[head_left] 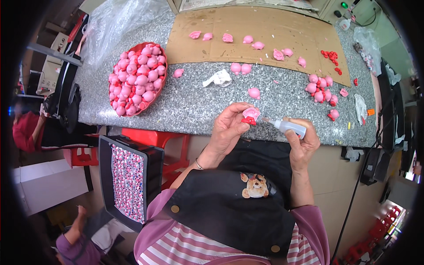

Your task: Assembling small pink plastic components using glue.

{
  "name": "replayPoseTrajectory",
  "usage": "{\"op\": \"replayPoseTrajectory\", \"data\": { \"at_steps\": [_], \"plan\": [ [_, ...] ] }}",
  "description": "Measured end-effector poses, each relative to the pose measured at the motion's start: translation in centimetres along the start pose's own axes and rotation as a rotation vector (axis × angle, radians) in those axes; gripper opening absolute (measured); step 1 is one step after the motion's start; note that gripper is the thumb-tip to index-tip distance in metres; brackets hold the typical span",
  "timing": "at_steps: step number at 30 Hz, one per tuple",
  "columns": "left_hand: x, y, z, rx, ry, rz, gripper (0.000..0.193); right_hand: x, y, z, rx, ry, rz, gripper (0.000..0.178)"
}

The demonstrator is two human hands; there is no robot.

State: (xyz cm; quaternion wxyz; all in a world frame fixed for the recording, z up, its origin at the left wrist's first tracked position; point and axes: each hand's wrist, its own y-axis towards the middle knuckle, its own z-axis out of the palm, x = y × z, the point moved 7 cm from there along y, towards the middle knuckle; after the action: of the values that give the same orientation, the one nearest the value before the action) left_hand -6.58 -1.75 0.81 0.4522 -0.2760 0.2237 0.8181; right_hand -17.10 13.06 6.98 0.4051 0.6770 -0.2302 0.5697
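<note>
So the left grip (226,129) has a small hollow pink moulded piece (251,113) pinched between thumb and fingers, with a glossy red bit (248,121) right at its near edge (can't tell if they're joined or just held together). The hollow side faces up, I'd guess so the inside is easy to see and reach. The right grip (304,140) is wrapped around a translucent plastic squeeze bottle (289,127), tipped over so its narrow nozzle points at the pink piece, near it but not touching; that tilt probably helps with aim. Just beyond the space between the two grips there's a loose rounded pink piece (254,93) on the speckled grey tabletop (194,106), pretty handy to grab. Past the left grip lies a crumpled white tissue (219,78), maybe for wiping. Beyond and right of the right grip is a cluster of pink-and-red pieces (319,90). Well left of the left grip, a red bowl (165,76) is heaped with similar ones, likely parked there to leave elbow room. Farthest out, a flat brown cardboard sheet (282,24) carries pink pieces in a loose row, maybe spaced for easy picking.
</note>
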Motion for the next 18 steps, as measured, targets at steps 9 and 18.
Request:
{"op": "replayPoseTrajectory", "data": {
  "at_steps": [9, 18],
  "plan": [
    [0.29, 0.01, -0.13, -0.032, -0.016, -0.024, 0.042, -0.07, -0.28, -0.01, 0.029, -0.011, 0.003, 0.020],
    [0.28, -0.14, -0.11, -0.034, -0.016, -0.019, 0.042, 0.01, -0.20, -0.05, 0.015, -0.013, -0.010, 0.020]
  ]
}}
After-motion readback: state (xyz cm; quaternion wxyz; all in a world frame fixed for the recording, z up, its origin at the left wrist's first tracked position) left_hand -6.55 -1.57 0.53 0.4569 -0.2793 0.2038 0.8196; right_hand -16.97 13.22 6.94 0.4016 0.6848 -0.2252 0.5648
